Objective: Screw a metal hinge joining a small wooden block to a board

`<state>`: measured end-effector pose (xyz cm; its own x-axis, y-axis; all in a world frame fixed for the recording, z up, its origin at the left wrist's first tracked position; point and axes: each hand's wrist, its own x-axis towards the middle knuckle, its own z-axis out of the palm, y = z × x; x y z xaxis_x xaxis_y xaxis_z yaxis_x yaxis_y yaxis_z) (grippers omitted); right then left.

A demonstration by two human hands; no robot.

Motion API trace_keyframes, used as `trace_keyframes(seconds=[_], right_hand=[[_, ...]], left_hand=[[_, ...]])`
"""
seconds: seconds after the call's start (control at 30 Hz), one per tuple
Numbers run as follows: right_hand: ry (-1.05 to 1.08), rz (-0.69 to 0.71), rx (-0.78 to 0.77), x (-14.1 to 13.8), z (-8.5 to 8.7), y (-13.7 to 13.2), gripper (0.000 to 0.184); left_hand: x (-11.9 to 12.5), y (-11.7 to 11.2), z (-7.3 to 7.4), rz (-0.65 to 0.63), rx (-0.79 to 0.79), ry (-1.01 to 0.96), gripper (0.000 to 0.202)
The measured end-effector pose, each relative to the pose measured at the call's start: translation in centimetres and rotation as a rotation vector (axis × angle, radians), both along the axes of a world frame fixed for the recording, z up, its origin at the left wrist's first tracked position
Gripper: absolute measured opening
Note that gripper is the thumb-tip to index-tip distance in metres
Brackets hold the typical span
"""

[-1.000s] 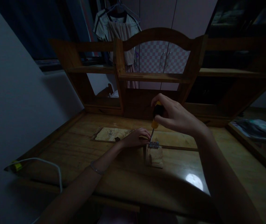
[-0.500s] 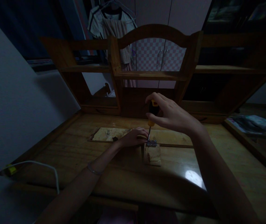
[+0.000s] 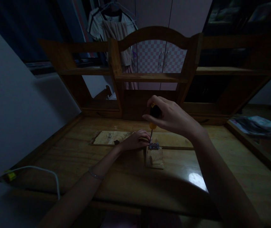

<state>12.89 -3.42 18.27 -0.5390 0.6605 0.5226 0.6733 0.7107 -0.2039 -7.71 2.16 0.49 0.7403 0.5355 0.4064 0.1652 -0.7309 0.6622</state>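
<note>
My right hand is closed around the black and yellow handle of a screwdriver, held almost upright. The screwdriver's tip meets the left side of a small metal hinge. That hinge lies where a short wooden block adjoins a long, thin wooden board. My left hand rests on the board, its fingers bent together beside the screwdriver's tip. Whatever is pinched at those fingertips is too small and dark to make out.
A wooden desk carries the work, with a wooden shelf unit along its back. On the left a white cable runs near a yellow object. Papers or bags lie beyond the right edge.
My right thumb and fingers have shifted slightly on the screwdriver's handle, with the thumb reaching further left. My left hand stays by the hinge. The whole view has shifted a little.
</note>
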Motion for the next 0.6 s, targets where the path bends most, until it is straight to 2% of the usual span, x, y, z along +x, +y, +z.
trace_keyframes(seconds=[0.1,0.23,0.4,0.6], right_hand=[[-0.010,-0.070,0.058,-0.29,-0.16,0.15,0.034],[0.007,0.001,0.051,-0.35,-0.10,0.09,0.016],[-0.008,0.055,-0.039,0.18,0.33,-0.34,0.032],[-0.014,-0.010,0.040,0.23,0.27,-0.01,0.018]], left_hand=[[0.04,-0.03,0.02,-0.002,0.003,-0.001,0.015],[-0.04,-0.10,0.05,0.023,-0.009,0.021,0.016],[-0.13,-0.08,-0.02,0.019,-0.005,0.015,0.016],[-0.08,0.14,-0.29,0.011,0.021,0.023,0.016]])
